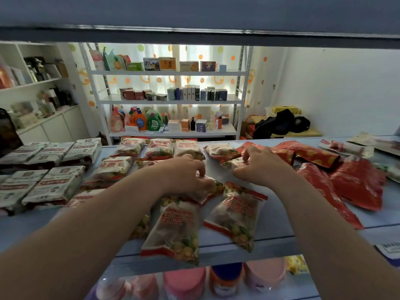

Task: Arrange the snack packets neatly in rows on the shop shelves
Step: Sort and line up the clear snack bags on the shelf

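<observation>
Shelf (pixel 270 217), contents: white-green packets (pixel 54 182) are stacked at 9 o'clock; fruit-print packets (pixel 159 148) are rowed at 11 o'clock. One centre packet (pixel 213 186) is pinched by the curled fingers of the left hand (pixel 186 172). At 1 o'clock a further packet (pixel 232 163) is grasped by the right hand (pixel 259 163). Red packets (pixel 355 182) are heaped at 3 o'clock.

Two fruit-printed white packets (pixel 173 230) lie flat and tilted at the front edge of the blue shelf (pixel 275 224), the left one overhanging it. More of them sit in rows toward the shelf's back. Crumpled red foil packets (pixel 355 182) lie scattered on the shelf's right side. White brick packs (pixel 54 185) are stacked at its left end.
</observation>
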`<state>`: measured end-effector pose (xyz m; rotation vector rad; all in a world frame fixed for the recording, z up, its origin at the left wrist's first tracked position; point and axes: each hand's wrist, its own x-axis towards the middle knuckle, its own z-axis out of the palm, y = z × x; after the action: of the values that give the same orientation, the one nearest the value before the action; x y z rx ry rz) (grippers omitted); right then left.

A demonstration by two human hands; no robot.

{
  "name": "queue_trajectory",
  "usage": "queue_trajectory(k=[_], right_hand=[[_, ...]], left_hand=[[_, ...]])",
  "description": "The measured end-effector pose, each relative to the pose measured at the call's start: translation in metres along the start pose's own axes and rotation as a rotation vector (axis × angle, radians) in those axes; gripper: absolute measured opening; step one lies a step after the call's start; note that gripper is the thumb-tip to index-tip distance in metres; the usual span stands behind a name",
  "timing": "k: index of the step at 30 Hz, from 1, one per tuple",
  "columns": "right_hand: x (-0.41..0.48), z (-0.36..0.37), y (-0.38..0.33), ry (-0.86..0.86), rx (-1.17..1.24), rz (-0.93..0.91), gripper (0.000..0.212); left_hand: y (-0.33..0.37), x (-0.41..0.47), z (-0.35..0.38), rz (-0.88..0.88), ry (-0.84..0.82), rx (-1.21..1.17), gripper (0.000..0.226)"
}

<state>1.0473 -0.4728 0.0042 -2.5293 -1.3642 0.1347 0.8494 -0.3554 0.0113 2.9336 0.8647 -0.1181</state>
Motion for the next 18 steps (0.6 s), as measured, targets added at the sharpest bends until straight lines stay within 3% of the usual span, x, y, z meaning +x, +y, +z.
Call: queue_trajectory(k=[3,14,18], right_hand=[[0.004,0.002,-0.003,0.025,-0.011,-0.032,0.065],[0.027,-0.001,-0.010,-0.029,-0.079,-0.056,0.057],[0.011,-0.003,-0.012,0.067,0.038,-0.030,0.060]], left_hand=[[0.009,-0.002,0.004,-0.025,0.022,0.085,0.070],[-0.005,0.000,0.003,0.014,0.058,-0.047,0.054],[-0.006,-0.004,0.009,0.045,0.086,-0.075,0.060]])
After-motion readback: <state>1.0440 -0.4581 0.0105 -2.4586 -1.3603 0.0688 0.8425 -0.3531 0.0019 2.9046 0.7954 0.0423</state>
